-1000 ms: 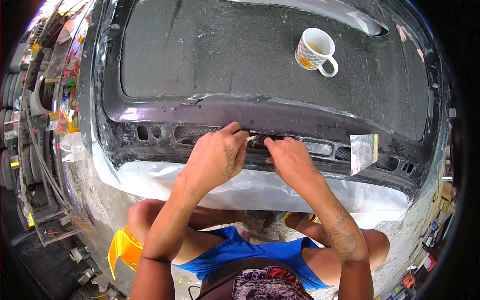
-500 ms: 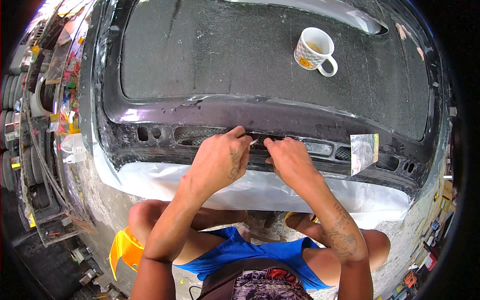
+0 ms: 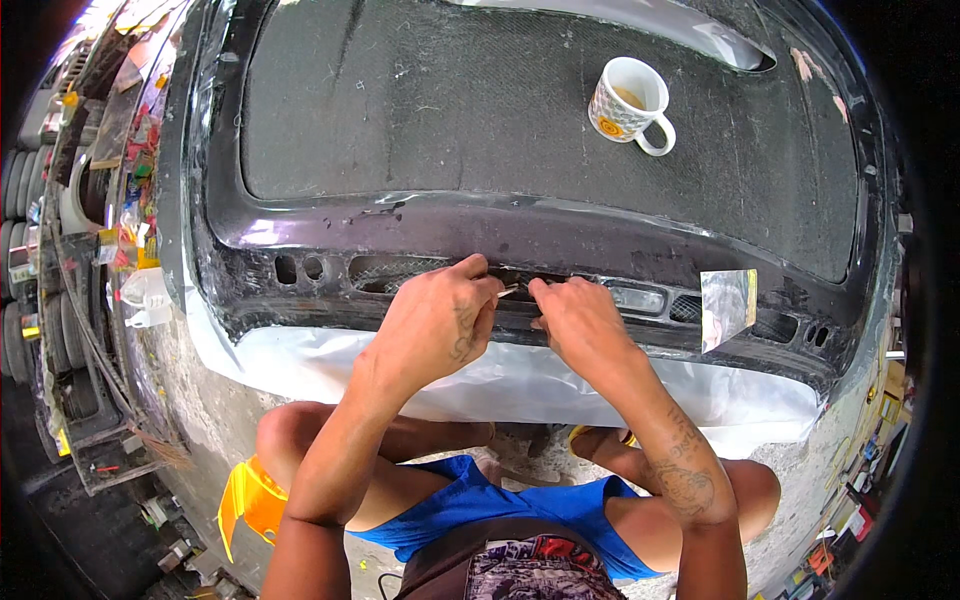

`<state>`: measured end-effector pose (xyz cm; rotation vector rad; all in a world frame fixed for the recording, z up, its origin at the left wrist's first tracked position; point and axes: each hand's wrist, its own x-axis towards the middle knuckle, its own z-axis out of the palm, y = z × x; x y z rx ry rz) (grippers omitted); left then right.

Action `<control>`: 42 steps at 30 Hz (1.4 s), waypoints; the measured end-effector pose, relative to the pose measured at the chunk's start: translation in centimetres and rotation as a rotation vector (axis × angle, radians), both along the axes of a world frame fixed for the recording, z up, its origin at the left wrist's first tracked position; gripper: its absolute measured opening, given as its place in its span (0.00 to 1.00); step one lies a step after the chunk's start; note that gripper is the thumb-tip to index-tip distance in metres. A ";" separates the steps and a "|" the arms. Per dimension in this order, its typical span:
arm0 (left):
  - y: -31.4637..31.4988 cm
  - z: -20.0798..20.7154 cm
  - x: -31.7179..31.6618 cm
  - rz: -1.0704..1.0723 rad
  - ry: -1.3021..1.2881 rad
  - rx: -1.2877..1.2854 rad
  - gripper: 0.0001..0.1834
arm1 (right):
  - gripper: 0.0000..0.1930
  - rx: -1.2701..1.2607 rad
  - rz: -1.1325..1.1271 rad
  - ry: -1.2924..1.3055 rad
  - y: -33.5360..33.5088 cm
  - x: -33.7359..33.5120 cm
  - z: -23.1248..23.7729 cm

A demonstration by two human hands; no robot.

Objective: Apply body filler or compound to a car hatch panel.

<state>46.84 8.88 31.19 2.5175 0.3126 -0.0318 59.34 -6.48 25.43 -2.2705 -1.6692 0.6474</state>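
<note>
A dark vehicle body panel (image 3: 480, 220) with a slotted lower edge lies in front of me. My left hand (image 3: 435, 315) is closed over the slots, left of the middle. A small, thin, pale stick-like piece (image 3: 510, 290) sticks out from its fingertips toward the right; its kind is too small to tell. Close beside it, my right hand (image 3: 580, 318) is closed with its fingertips at the middle slot. What those fingers hold, if anything, is hidden.
A patterned white mug (image 3: 640, 90) with some brown drink stands on the panel. A folded sandpaper-like sheet (image 3: 728, 308) rests on its right edge. White plastic sheeting (image 3: 300, 352) lies beneath the panel. Cluttered shelving (image 3: 100, 240) is at the left.
The thin pale piece between my hands has tilted slightly and more of it shows. Both hands stay at almost the same place.
</note>
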 end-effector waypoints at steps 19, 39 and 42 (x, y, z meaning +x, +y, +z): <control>1.9 1.2 -0.7 0.036 -0.055 -0.222 0.09 | 0.13 -0.037 -0.016 0.033 0.2 0.0 0.3; 5.0 3.4 -2.8 0.286 0.118 -0.729 0.12 | 0.14 -0.005 -0.004 0.040 0.1 0.1 0.5; 5.3 2.9 -3.6 0.328 0.057 -0.918 0.13 | 0.14 0.010 -0.008 0.034 0.1 0.0 0.9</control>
